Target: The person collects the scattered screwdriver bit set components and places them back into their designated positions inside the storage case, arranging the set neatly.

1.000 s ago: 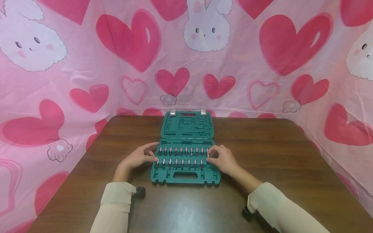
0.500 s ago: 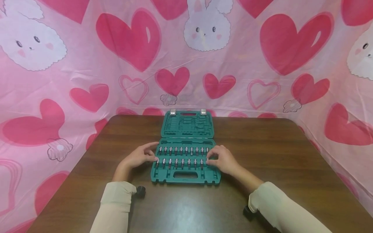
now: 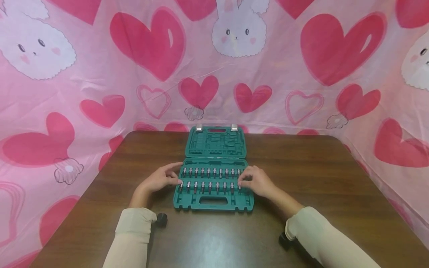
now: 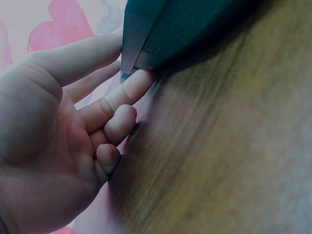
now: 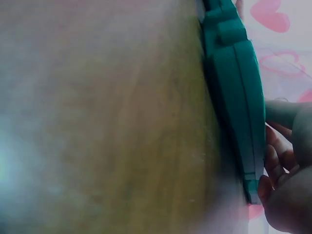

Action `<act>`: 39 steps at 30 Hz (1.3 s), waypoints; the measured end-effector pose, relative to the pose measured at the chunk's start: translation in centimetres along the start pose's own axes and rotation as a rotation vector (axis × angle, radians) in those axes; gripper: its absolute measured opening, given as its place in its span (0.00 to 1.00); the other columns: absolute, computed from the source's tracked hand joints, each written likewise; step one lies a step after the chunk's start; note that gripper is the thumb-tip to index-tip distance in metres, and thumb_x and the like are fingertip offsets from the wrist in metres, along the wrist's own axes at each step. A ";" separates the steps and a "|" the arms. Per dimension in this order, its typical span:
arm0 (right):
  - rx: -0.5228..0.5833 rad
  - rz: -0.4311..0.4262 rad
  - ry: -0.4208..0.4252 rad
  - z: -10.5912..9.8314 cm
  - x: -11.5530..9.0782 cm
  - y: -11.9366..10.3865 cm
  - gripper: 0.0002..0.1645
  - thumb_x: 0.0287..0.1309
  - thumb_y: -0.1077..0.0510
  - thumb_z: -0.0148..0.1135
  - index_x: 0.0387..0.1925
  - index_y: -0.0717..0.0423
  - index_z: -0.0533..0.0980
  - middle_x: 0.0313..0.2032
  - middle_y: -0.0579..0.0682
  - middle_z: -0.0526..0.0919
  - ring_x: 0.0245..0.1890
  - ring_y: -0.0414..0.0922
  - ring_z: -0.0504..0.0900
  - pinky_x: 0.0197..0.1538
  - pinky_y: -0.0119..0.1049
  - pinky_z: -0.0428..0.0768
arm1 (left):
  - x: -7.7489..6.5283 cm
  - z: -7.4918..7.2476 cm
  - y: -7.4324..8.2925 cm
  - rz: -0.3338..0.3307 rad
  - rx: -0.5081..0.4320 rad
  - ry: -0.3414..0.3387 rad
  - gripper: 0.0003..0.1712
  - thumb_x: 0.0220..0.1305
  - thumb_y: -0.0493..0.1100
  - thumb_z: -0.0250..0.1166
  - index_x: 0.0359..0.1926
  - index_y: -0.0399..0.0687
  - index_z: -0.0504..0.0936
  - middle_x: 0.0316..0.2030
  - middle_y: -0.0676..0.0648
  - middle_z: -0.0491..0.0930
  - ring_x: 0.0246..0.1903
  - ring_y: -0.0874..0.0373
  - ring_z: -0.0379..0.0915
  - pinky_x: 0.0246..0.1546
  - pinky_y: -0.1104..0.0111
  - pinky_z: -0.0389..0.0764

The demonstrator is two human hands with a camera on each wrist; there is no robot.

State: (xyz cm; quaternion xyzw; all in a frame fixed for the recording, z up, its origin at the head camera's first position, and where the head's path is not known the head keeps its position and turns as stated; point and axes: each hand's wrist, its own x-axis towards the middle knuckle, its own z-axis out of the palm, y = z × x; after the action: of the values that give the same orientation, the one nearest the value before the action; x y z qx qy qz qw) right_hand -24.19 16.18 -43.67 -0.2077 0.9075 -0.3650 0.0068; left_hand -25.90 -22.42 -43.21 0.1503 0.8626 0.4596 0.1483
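Note:
A green socket case [image 3: 213,203] lies with its lid [image 3: 216,143] raised on the brown table. Two rows of silver-topped bit sockets [image 3: 210,187] fill its lower half. At the right end of the front row, my right hand [image 3: 260,183] pinches a bit socket [image 3: 239,189] between thumb and forefinger, its lower part showing below the fingertips. My left hand [image 3: 160,180] rests on the case's left edge, thumb and forefinger spread apart. In the left wrist view, the left fingers [image 4: 134,85] touch the case's side wall [image 4: 170,39]. The right wrist view hides the right fingertips behind the case.
Brown wooden table [image 3: 214,242] surrounds the case on all sides. A pink cloth [image 3: 231,70] printed with hearts and rabbits hangs behind and at both sides. Black wrist pieces [image 3: 162,220] sit at both sleeve cuffs.
My right fingertips have shifted slightly at the front row's right end, where a bit socket now shows below them. My left hand and the case stay in place.

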 end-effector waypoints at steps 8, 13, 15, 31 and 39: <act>0.004 0.039 -0.059 -0.4 0.5 0.0 0.04 0.54 0.58 0.72 0.28 0.45 0.83 0.33 0.40 0.79 0.41 0.46 0.74 0.47 0.45 0.73 | 0.1 0.0 0.1 -0.012 -0.002 0.000 0.41 0.61 0.45 0.69 0.72 0.49 0.61 0.34 0.46 0.82 0.37 0.51 0.77 0.45 0.58 0.77; 0.030 0.070 -0.049 -0.2 0.7 -0.1 0.07 0.53 0.60 0.73 0.31 0.46 0.81 0.33 0.44 0.78 0.38 0.47 0.74 0.43 0.42 0.74 | 0.0 -0.1 0.3 -0.007 0.006 -0.003 0.41 0.61 0.45 0.68 0.73 0.47 0.61 0.34 0.46 0.82 0.37 0.51 0.77 0.45 0.58 0.76; 0.039 0.085 -0.042 -0.1 0.7 -0.1 0.08 0.52 0.60 0.73 0.33 0.47 0.81 0.33 0.45 0.77 0.37 0.47 0.74 0.41 0.41 0.74 | 0.0 -0.1 0.3 -0.014 0.008 -0.001 0.41 0.61 0.45 0.68 0.73 0.48 0.61 0.34 0.46 0.82 0.37 0.51 0.77 0.45 0.59 0.76; 0.046 0.100 -0.013 0.4 0.6 0.0 0.09 0.52 0.61 0.73 0.34 0.47 0.81 0.32 0.45 0.78 0.36 0.47 0.73 0.40 0.41 0.73 | 0.0 -0.2 0.2 -0.021 -0.007 -0.001 0.42 0.61 0.45 0.69 0.73 0.49 0.61 0.34 0.46 0.82 0.38 0.51 0.77 0.46 0.58 0.76; 0.049 0.068 0.012 0.4 0.4 0.2 0.09 0.51 0.61 0.73 0.34 0.48 0.81 0.33 0.44 0.78 0.36 0.46 0.72 0.40 0.41 0.72 | 0.1 0.0 -0.1 -0.007 -0.005 -0.002 0.42 0.60 0.46 0.69 0.72 0.50 0.62 0.34 0.46 0.82 0.38 0.51 0.77 0.47 0.57 0.76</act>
State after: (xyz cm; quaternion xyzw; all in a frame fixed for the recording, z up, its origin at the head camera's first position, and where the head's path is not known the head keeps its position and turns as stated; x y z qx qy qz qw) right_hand -24.57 15.94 -44.07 -0.1742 0.9048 -0.3881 0.0188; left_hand -26.04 -22.46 -43.34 0.1472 0.8620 0.4609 0.1511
